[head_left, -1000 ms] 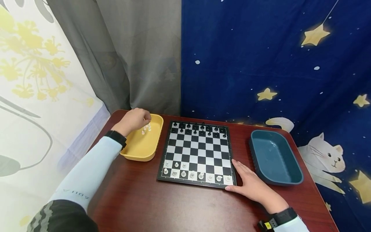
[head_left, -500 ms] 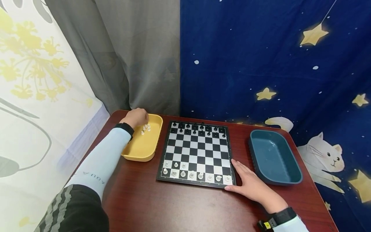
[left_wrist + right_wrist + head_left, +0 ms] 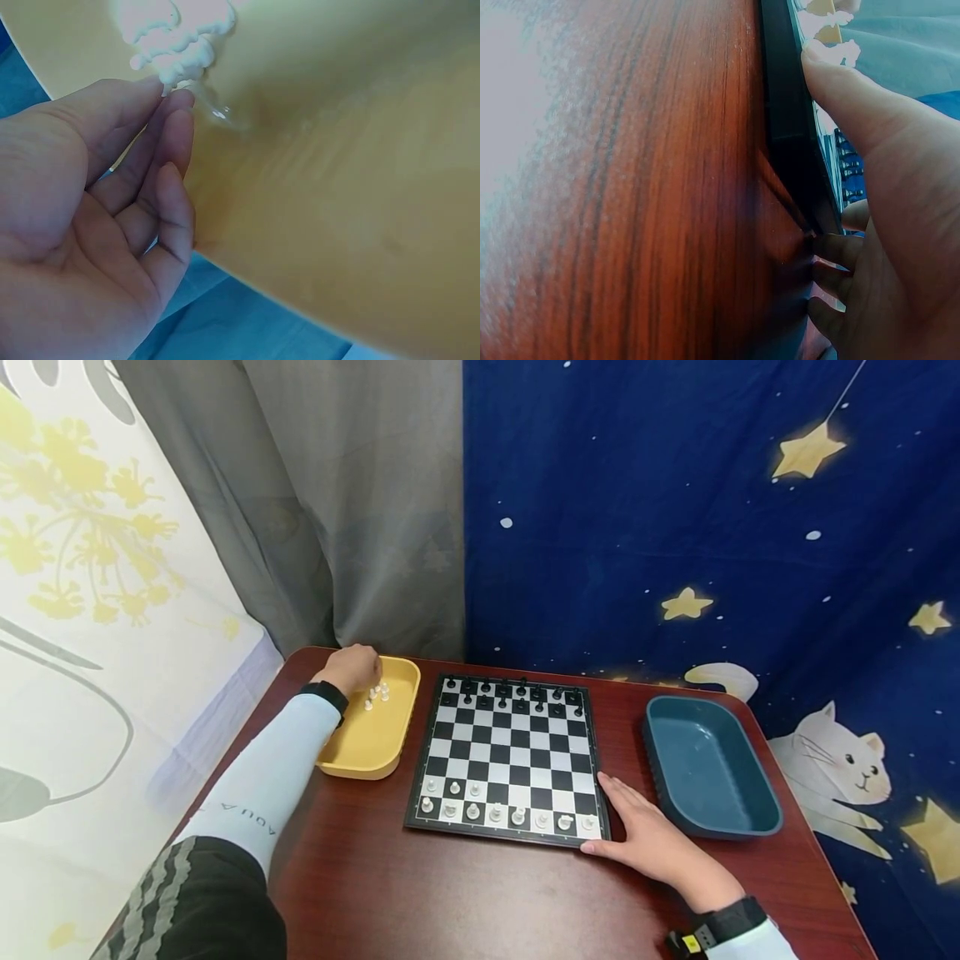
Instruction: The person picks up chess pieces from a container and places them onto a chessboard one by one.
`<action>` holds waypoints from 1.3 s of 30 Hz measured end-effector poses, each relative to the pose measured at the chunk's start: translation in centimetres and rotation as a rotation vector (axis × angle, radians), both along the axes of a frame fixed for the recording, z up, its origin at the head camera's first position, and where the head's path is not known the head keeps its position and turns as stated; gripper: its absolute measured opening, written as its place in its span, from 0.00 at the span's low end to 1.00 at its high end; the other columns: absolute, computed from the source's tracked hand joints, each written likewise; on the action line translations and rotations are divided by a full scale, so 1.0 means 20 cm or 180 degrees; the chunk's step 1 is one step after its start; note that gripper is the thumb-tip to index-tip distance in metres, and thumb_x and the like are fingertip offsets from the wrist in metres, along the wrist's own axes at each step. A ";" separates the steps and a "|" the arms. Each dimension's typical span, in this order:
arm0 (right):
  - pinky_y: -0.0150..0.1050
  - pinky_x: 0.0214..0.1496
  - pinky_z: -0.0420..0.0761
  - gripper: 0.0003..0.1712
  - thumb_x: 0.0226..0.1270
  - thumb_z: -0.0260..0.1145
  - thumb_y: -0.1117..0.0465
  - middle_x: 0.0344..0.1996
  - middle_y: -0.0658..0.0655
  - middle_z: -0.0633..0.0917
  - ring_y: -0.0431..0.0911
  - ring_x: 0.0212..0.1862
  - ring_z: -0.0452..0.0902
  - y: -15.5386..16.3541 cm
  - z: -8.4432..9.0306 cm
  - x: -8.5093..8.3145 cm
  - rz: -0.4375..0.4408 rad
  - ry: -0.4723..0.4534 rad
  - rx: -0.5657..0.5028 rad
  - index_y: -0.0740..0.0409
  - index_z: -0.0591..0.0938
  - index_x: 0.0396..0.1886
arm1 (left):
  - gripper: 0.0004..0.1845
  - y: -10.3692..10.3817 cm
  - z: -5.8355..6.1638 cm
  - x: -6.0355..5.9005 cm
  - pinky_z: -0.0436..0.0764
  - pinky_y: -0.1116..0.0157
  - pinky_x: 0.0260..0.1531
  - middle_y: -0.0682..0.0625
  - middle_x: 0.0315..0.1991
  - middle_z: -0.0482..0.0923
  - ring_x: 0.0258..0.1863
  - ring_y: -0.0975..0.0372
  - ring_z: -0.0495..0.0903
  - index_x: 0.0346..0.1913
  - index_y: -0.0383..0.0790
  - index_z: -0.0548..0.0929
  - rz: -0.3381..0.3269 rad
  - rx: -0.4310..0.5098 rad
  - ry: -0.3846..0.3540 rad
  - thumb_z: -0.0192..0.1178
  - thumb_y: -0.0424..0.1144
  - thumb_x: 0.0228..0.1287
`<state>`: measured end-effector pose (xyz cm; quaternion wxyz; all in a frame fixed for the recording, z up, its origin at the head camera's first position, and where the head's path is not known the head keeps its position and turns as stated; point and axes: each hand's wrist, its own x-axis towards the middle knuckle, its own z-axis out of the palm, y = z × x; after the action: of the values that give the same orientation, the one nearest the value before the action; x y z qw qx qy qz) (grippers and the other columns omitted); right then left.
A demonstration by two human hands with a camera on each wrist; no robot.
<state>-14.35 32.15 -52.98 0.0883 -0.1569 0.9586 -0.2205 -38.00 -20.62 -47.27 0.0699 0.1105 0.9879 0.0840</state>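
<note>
The left hand (image 3: 352, 669) reaches into the yellow tray (image 3: 369, 745), fingertips seemingly pinching one of the white pieces (image 3: 376, 693), though glare blurs the grip; a loose pinch could topple its neighbours; the right hand (image 3: 651, 839) lies flat, steadying the chessboard (image 3: 510, 758), which could shift if nudged.

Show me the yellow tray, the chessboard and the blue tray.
yellow tray (image 3: 360, 752): head view, bare floor near its front rim.
chessboard (image 3: 508, 752): head view, bare middle squares.
blue tray (image 3: 705, 768): head view, inner floor.
</note>
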 end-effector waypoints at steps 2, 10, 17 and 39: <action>0.72 0.76 0.67 0.72 0.59 0.79 0.25 0.82 0.73 0.66 0.71 0.82 0.61 0.00 0.00 0.00 0.0000 0.0003 0.0004 0.63 0.60 0.88 | 0.22 0.00 -0.01 -0.01 0.69 0.56 0.32 0.51 0.19 0.58 0.23 0.55 0.64 0.17 0.45 0.69 0.0009 0.0003 -0.0019 0.56 0.30 0.73; 0.72 0.76 0.68 0.72 0.59 0.80 0.26 0.82 0.74 0.67 0.72 0.82 0.62 0.00 0.00 0.00 0.0020 0.0038 0.0000 0.64 0.61 0.88 | 0.23 -0.08 -0.10 -0.08 0.63 0.58 0.28 0.53 0.19 0.54 0.21 0.58 0.55 0.16 0.48 0.66 -0.0134 0.0268 0.0121 0.54 0.30 0.72; 0.73 0.76 0.67 0.72 0.59 0.81 0.26 0.82 0.74 0.67 0.72 0.81 0.62 0.00 0.00 0.00 0.0007 0.0034 -0.0012 0.64 0.61 0.88 | 0.23 -0.05 0.02 0.04 0.62 0.58 0.29 0.53 0.20 0.56 0.23 0.58 0.56 0.17 0.48 0.68 -0.0239 0.0260 0.0403 0.62 0.27 0.68; 0.72 0.77 0.67 0.73 0.58 0.79 0.24 0.82 0.73 0.66 0.71 0.83 0.60 0.01 -0.02 -0.01 -0.0018 0.0000 0.0033 0.63 0.61 0.88 | 0.05 0.38 0.19 0.43 0.86 0.54 0.54 0.49 0.46 0.92 0.45 0.54 0.88 0.48 0.42 0.96 -0.1043 0.0445 0.0799 0.74 0.36 0.74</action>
<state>-14.64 32.28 -53.28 0.0885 -0.1538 0.9602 -0.2158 -29.45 -12.95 -43.39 -0.0488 0.2838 0.9494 0.1254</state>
